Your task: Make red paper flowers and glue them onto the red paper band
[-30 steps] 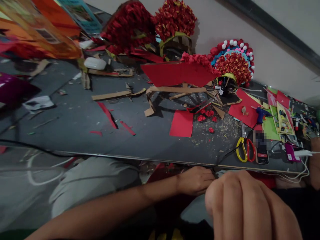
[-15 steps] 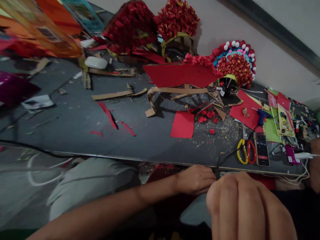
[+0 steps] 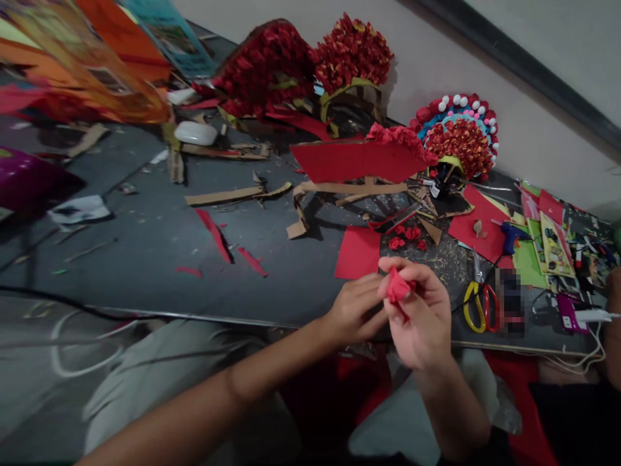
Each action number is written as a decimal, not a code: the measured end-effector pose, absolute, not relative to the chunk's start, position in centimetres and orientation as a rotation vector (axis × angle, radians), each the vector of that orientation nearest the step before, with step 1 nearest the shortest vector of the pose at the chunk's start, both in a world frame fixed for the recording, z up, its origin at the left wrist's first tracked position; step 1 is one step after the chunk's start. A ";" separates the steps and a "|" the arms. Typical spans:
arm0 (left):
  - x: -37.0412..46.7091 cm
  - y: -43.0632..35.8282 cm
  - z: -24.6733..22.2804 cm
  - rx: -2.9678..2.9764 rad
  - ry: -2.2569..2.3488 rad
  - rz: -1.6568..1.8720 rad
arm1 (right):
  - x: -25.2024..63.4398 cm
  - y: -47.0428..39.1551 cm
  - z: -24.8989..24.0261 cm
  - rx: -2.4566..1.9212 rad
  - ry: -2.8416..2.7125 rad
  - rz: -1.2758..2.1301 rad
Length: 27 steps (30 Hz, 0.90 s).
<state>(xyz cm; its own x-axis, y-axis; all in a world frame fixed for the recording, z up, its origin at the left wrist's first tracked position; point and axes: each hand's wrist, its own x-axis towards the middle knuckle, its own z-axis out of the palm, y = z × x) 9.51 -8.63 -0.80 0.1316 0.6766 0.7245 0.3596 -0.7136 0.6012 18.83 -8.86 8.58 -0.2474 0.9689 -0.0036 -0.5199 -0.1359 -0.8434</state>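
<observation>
A small crumpled red paper flower (image 3: 398, 286) is pinched between the thumb and fingers of my right hand (image 3: 424, 317), above the table's front edge. My left hand (image 3: 354, 309) comes in from the left with its fingers closed together, their tips meeting the flower and partly hidden behind my right hand. Just behind my hands lies a red paper sheet (image 3: 358, 252). Several similar red flowers (image 3: 411, 233) rest on the table beyond. A larger red panel (image 3: 356, 162) has red flowers bunched along its upper right edge.
Cardboard strips (image 3: 223, 196) lie across the table (image 3: 145, 259). Scissors with yellow and red handles (image 3: 480, 307), a blue glue gun (image 3: 514, 236) and coloured papers are at the right. Decorated red headpieces (image 3: 356, 55) stand along the wall. Another person's arm (image 3: 612, 294) shows at the right edge.
Both hands have risen from below the table edge and come together. My right hand has turned, so the red flower in its fingers now shows. The view has shifted slightly.
</observation>
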 end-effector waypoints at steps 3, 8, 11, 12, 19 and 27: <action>9.3 -8.4 -0.2 2.123 0.954 1.732 | 18.8 -8.0 8.2 -0.734 -0.818 1.726; 9.2 -8.2 -0.1 2.077 0.946 1.671 | 19.5 -7.4 7.6 -0.732 -0.778 1.766; 9.1 -8.2 0.0 2.050 1.000 1.659 | 20.0 -7.0 6.5 -0.761 -0.765 1.732; 9.1 -8.1 0.0 2.048 1.011 1.656 | 20.1 -6.8 6.0 -0.775 -0.745 1.720; 9.2 -8.1 -0.3 2.133 1.013 1.656 | 20.8 -5.9 3.8 -0.970 -0.692 1.523; 9.0 -7.9 -0.3 1.989 1.285 1.667 | 20.8 -5.8 2.6 -0.903 -0.884 1.414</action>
